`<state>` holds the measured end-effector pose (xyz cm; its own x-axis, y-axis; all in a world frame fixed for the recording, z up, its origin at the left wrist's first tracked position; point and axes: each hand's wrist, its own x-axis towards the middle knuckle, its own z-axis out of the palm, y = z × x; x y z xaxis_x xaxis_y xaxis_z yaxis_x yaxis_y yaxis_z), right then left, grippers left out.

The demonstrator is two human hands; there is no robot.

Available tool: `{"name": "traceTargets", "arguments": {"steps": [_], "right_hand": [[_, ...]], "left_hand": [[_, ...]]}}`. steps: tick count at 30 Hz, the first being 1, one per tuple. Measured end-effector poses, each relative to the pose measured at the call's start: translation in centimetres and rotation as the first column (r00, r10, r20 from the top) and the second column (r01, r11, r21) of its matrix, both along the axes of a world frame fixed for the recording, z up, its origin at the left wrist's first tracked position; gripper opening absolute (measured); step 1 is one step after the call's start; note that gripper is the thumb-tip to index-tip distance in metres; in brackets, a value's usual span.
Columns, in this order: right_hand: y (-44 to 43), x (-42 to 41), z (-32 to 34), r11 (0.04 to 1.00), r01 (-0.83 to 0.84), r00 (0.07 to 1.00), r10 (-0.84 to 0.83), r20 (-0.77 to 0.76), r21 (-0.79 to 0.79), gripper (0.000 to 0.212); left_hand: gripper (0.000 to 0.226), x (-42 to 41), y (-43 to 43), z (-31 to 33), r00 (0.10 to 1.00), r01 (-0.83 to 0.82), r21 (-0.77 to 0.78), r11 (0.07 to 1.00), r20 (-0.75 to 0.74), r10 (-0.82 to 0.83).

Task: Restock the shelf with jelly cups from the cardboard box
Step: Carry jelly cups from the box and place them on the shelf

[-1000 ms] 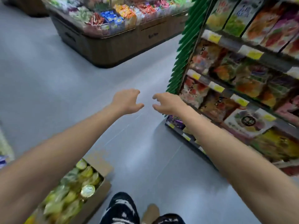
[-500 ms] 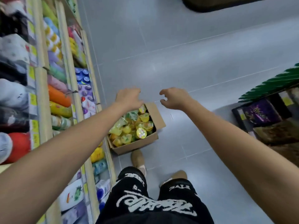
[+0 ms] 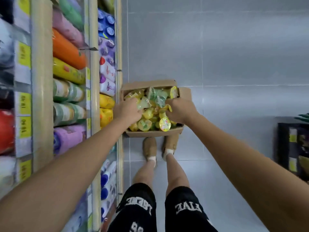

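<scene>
Where: cardboard box (image 3: 150,133) on the floor beside the shelf (image 3: 41,81), heaped with jelly cups (image 3: 164,124) | Hands: left hand (image 3: 127,109) and right hand (image 3: 180,111) dug into the heap, fingers curled, actual grip hidden, cannot tell | Handling: cups look light, slick, thin-walled; best cradled by the bodies, not the foil lids.

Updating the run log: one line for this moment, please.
phase: pick | left hand: in cardboard box, on jelly cups | right hand: likewise | grip: unclear

Jelly cups (image 3: 151,113) — yellow and pale green, one lid (image 3: 165,124) shiny yellow — fill a brown cardboard box (image 3: 150,133). Grey tiled floor (image 3: 234,56); tan shoes (image 3: 150,148); black shorts (image 3: 138,206) with white lettering.
</scene>
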<state>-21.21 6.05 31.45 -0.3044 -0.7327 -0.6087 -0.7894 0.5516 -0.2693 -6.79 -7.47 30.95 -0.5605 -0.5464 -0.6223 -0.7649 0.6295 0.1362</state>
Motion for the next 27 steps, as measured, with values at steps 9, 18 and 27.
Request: {"name": "traceTargets", "arguments": {"steps": [9,18,27], "right_hand": [[-2.5,-0.3,-16.5,0.980,-0.179,0.978,0.187,-0.091,0.091,0.053],[-4.7,-2.6,-29.2,0.980,-0.192,0.969,0.198,-0.146,0.057,0.067],[-5.1,-2.9,-34.9,0.999,-0.031,0.997,0.031,-0.068,-0.005,0.049]], "left_hand": [[0.052,2.8,0.6,-16.5,0.992,-0.097,0.009,0.995,0.077,0.096],[0.084,2.7,-0.6,-30.0,0.905,-0.416,-0.049,0.908,0.073,0.419],[0.057,4.0,-0.6,-34.1,0.793,-0.607,-0.034,0.794,-0.092,0.602]]}}
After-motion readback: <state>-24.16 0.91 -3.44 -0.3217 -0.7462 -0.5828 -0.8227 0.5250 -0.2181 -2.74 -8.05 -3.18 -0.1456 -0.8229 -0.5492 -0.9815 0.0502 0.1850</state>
